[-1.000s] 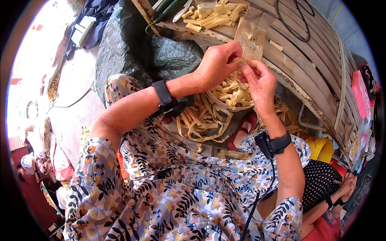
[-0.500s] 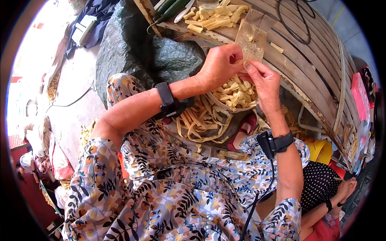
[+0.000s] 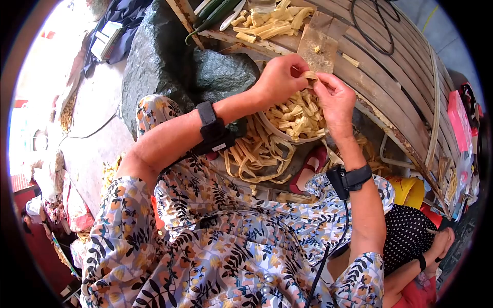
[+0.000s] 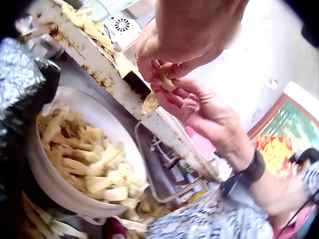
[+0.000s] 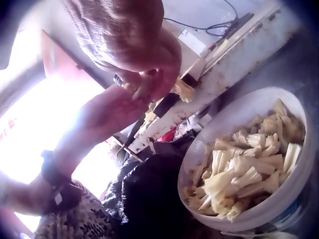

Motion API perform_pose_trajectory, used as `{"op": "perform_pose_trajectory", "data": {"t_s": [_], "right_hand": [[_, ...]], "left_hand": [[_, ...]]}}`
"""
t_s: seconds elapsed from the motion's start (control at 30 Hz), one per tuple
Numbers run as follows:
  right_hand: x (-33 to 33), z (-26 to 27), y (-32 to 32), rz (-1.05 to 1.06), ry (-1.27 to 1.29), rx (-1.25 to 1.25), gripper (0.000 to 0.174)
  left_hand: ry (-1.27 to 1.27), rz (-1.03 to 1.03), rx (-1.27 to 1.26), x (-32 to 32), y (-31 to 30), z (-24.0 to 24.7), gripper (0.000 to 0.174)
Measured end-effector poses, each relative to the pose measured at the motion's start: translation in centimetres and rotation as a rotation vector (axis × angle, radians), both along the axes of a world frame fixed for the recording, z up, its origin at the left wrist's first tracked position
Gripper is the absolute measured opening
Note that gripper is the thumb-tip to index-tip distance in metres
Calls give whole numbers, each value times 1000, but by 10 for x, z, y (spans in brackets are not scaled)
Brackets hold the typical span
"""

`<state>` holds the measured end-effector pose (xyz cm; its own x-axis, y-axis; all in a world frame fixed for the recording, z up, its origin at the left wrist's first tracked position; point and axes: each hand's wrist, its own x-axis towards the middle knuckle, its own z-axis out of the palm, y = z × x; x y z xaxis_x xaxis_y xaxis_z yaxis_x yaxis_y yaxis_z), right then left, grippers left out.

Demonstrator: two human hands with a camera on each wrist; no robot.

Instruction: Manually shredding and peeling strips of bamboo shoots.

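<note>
- Pale strip looks light, kinda bendy, probably tears easy; I'd pinch its ends
- left hand and right hand both pinch it, fingers curled

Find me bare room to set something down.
Bare slats on the tabletop lie between the black cable and the rusty edge, split by a dark strip. Crowded: beside the cucumbers, under heaped yellow pieces; and beside the white bucket, where peeled strips lie.
</note>
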<state>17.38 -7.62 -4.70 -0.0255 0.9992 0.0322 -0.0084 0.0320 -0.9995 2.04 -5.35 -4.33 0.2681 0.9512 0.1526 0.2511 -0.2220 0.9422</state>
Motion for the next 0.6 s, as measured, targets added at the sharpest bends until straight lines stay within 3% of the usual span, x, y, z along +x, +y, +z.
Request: {"op": "perform_pose_trajectory", "data": {"t_s": [0.1, 0.17, 0.37, 0.47, 0.6], "right_hand": [[4, 2, 1, 81, 162, -174, 19], [9, 8, 2, 165, 274, -324, 20], [20, 7, 0, 435, 430, -396, 21], [19, -11, 0, 338, 493, -429, 22], [12, 0, -8, 312, 311, -446, 26]], "left_hand": [[162, 56, 181, 3, -4, -1, 20], [124, 6, 190, -1, 1, -6, 21], [196, -34, 105, -14, 1, -3, 19], [275, -35, 234, -12, -9, 2, 21], [452, -186, 519, -13, -14, 5, 20]]}}
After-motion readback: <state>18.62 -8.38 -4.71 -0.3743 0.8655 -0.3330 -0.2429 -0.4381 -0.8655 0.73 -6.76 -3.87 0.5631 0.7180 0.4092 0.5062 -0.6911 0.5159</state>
